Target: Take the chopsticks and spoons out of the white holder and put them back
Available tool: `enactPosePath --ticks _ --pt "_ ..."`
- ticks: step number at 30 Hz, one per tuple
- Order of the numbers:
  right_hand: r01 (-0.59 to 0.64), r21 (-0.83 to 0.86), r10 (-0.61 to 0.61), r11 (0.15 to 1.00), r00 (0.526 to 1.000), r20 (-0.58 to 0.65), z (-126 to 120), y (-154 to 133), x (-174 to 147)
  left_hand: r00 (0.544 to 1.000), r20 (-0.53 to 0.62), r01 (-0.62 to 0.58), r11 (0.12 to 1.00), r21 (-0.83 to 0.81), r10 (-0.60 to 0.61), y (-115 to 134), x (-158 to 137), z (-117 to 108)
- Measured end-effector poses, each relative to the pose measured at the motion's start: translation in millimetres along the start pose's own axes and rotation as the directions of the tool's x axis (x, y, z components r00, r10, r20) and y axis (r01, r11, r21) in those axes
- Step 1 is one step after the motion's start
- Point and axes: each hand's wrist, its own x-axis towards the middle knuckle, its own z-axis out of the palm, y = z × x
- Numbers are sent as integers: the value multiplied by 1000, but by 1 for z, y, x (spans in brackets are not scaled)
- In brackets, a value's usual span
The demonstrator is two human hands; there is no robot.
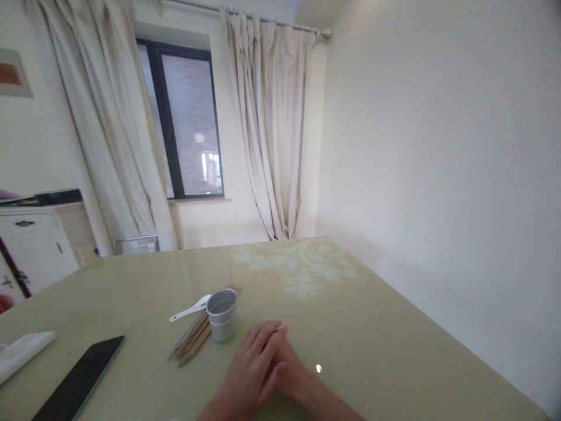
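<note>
My left hand (254,368) lies over my right hand (289,365) on the table, its fingers stretched across the other hand and its thumb apart. Most of the right hand's fingers are hidden under the left. Just beyond them, to the left, stands a grey metal cup (223,328), upright; what lies at its bottom is too small to make out. Beside and partly behind the cup is a bundle of thin brown sticks (195,344) that look like chopsticks. A white spoon (189,310) rests by the cup, its bowl end against or behind it. Neither hand touches these things.
A glossy greenish table (385,345) with a pale floral pattern spreads ahead. Left lie a flat black slab (81,377) and a white object (26,351) cut by the frame edge. Beyond are a white cabinet (35,242), curtains (280,117) and a window; a wall borders the right.
</note>
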Motion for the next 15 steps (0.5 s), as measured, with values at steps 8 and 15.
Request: enactPosePath --ticks 8,15 --pt "42 -262 -31 964 998 48 7 -11 1 980 111 183 966 -183 -165 -8 -5 -5" --pt "-131 -224 94 966 981 -170 -16 -25 2 625 -714 452 892 0 -316 -42 -3 -2"
